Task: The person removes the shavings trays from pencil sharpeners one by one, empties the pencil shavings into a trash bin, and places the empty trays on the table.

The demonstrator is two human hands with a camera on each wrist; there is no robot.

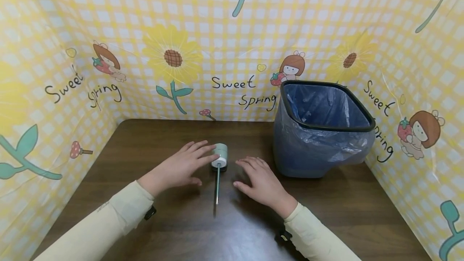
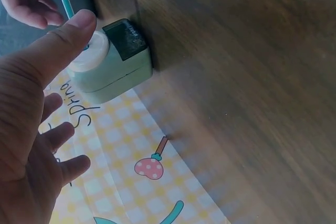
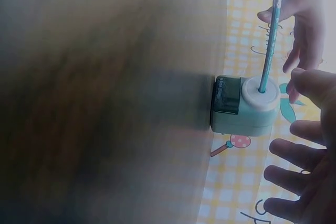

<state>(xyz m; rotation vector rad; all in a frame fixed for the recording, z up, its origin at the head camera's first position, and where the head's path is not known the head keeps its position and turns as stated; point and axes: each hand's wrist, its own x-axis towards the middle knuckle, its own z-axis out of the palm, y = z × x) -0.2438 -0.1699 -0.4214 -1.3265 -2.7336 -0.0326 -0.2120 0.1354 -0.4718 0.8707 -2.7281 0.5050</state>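
A pale green pencil sharpener (image 1: 222,150) with a white round front and a dark see-through tray (image 3: 228,95) stands on the table. A teal pencil (image 1: 218,184) is stuck in the hole of its white front, the free end pointing toward me. On the left side, my left hand (image 1: 181,168) is spread with relaxed fingers, its fingertips overlapping the sharpener's edge in the head view. My right hand (image 1: 262,182) hovers to the right, apart from the sharpener, fingers loosely bent and holding nothing. In the left wrist view the left thumb (image 2: 71,32) covers part of the white front.
A bin (image 1: 301,156) lined with a bluish plastic bag and topped by a black rim stands at the right rear. The dark wooden table (image 1: 174,228) is enclosed on the back and sides by a yellow checked cloth (image 1: 224,43) with printed flowers and lettering.
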